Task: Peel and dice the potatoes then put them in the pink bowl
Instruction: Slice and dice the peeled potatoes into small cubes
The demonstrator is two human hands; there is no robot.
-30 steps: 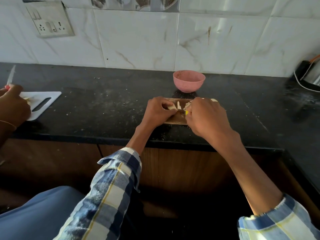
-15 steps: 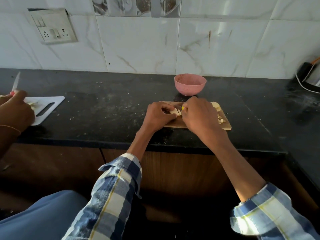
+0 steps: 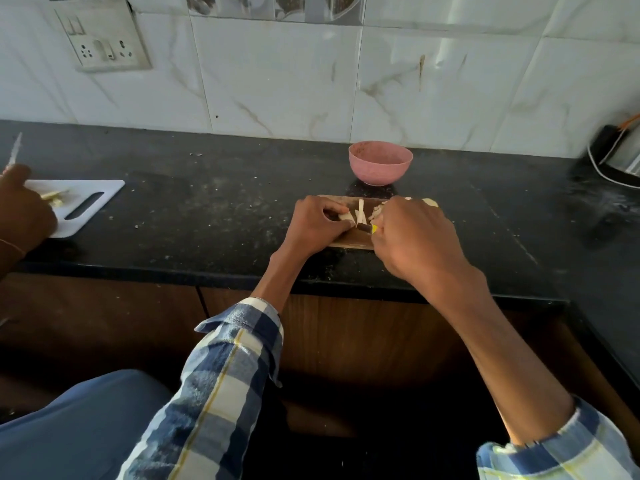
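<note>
A small wooden cutting board [image 3: 349, 241] lies on the black counter, just in front of the pink bowl [image 3: 380, 163]. Pale potato strips [image 3: 361, 211] lie on the board. My left hand [image 3: 317, 226] has its fingers curled onto a potato piece [image 3: 345, 218] and holds it down. My right hand [image 3: 415, 237] grips a knife with a yellow handle [image 3: 374, 229]; a short stretch of dark blade shows beside the strips. Cut potato pieces [image 3: 429, 202] show past my right hand, which hides most of the board. I cannot see inside the bowl.
Another person's hand [image 3: 24, 209] works at a white cutting board [image 3: 86, 206] at the far left, with a knife tip [image 3: 15, 148] above it. A dark appliance with cords [image 3: 620, 161] stands at the far right. Crumbs lie scattered on the counter [image 3: 207, 209].
My right hand with the knife has shifted slightly along the potato strips between cuts. My left hand stays on the potato piece. The camera view has shifted a little.
</note>
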